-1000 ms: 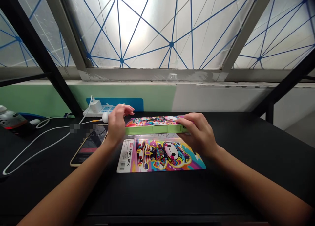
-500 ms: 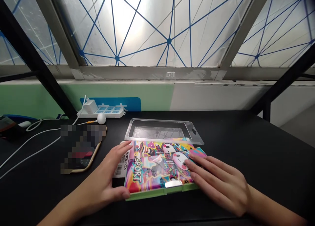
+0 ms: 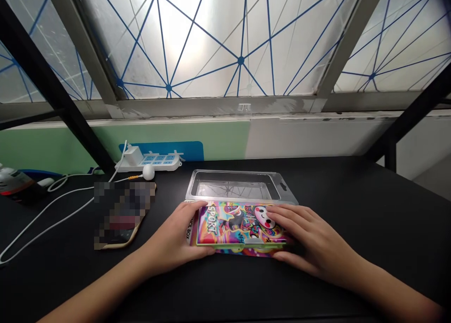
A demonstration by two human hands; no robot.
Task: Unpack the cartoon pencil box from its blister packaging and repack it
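Observation:
A colourful pencil box [image 3: 232, 226] with "SPORT" on its lid and a green front edge lies flat, its lid down. Under it a matching printed card [image 3: 243, 252] shows at the near edge and at the left, where part of "PENCIL BOX" can be read. My left hand [image 3: 176, 234] grips the left end, thumb at the front edge and fingers at the far side. My right hand [image 3: 313, 245] is closed round the right end, fingers over the lid and thumb at the front corner. Just behind lies a clear plastic blister shell [image 3: 282, 182].
On the left rests a blurred-out phone [image 3: 132, 236] with a white cable [image 3: 45, 238] nearby. A white power strip [image 3: 160, 162] stands against the wall. At the far left is a dark bottle [image 3: 17, 187]. Black slanted frame bars [image 3: 70, 107] flank the black desk [image 3: 369, 210].
The pencil box has moved back and squared up over the card, nearer the clear shell. My left hand has come in to its left end; my right hand has shifted from lying on top to gripping.

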